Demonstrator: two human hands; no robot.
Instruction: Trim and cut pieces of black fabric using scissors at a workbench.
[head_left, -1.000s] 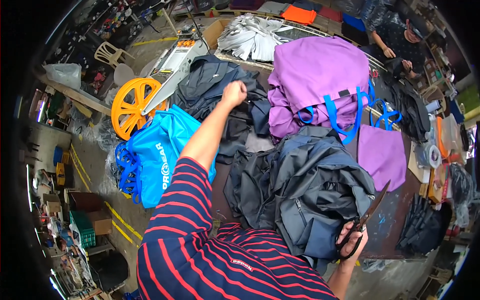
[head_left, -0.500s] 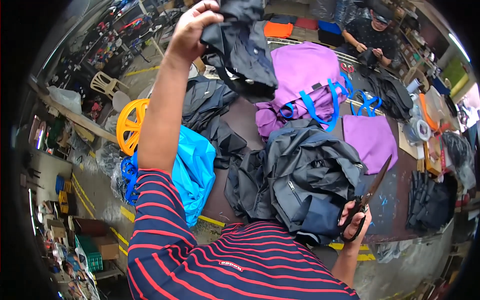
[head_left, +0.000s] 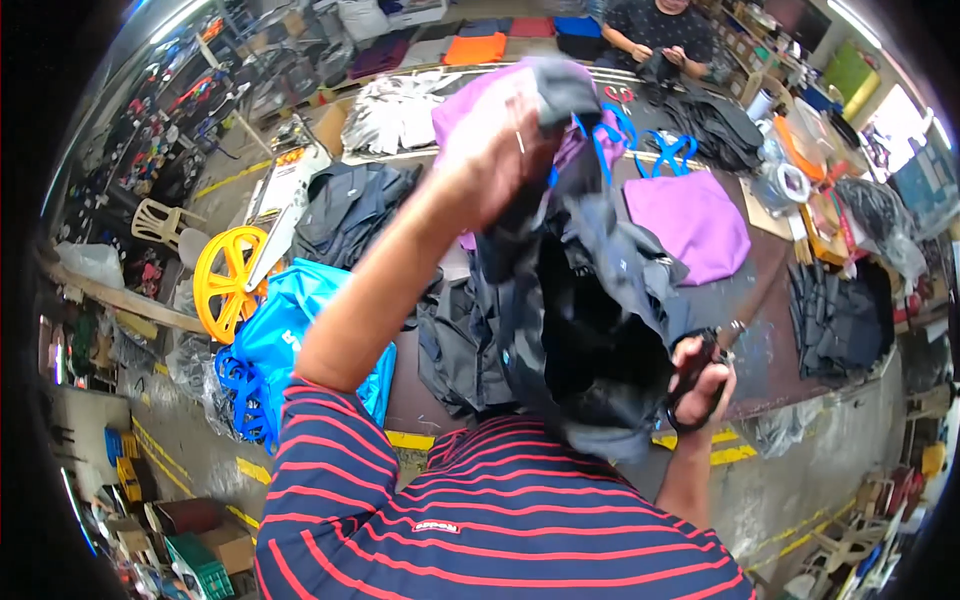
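My left hand is raised close to the camera, gripping the top of a dark grey fabric bag that hangs down in front of my chest. My right hand holds black scissors at the bag's lower right edge. More dark grey bags lie piled on the brown table below. A purple bag with blue straps lies flat further back on the table.
A blue bag hangs at the table's left beside a yellow wheel. Black fabric stacks lie at the right. Another person works at the far end. Boxes and crates crowd the floor at left.
My left hand has lifted the dark bag off the pile and drawn it up close to me. My right hand with the scissors has moved in to the bag's lower edge.
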